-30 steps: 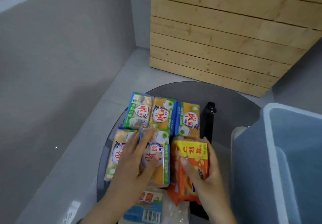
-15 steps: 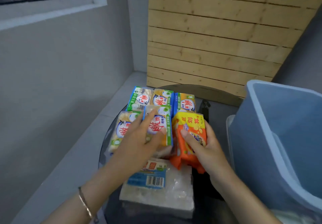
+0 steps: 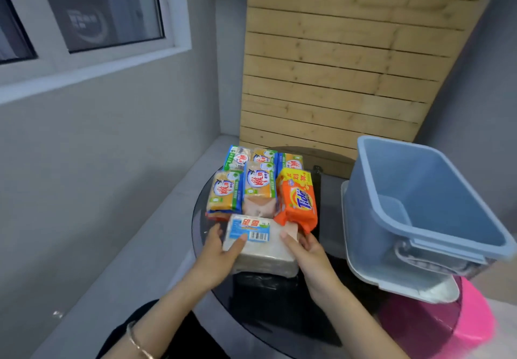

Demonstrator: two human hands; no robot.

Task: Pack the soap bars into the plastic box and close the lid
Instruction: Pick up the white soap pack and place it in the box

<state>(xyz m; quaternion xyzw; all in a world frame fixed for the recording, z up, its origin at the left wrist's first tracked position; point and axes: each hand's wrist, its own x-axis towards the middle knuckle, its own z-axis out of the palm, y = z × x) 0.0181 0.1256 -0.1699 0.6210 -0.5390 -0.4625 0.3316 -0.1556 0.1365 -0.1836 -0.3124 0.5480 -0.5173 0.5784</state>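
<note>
**Operator:** Where was the item, and how was it held?

**Inspector:** The white soap pack (image 3: 261, 249) lay at the near edge of the round table (image 3: 200, 227), directly in front of the other soap bars (image 3: 251, 182) and the orange Tide bar (image 3: 299, 202). The left hand (image 3: 219, 251) gripped its left side, with the thumb laid on top beside the barcode label. The right hand (image 3: 310, 253) gripped its right side, fingers curled over the upper edge. Neither hand held anything else.

**Operator:** Where was the receptacle relative to that grip?

**Inspector:** The plastic box (image 3: 447, 179) stood to the right of the pack, well apart from it, tilted and with its opening facing up. No soap was visible inside. A pale tray under it appeared to be the lid (image 3: 391, 284). The right hand was the nearer one to the box.

**Operator:** And the long axis?

**Inspector:** The label read left to right, from one hand to the other. Which side was longer could not be told. In my judgement, the transfer called for a lift and a rightward carry over the near rim.
</note>
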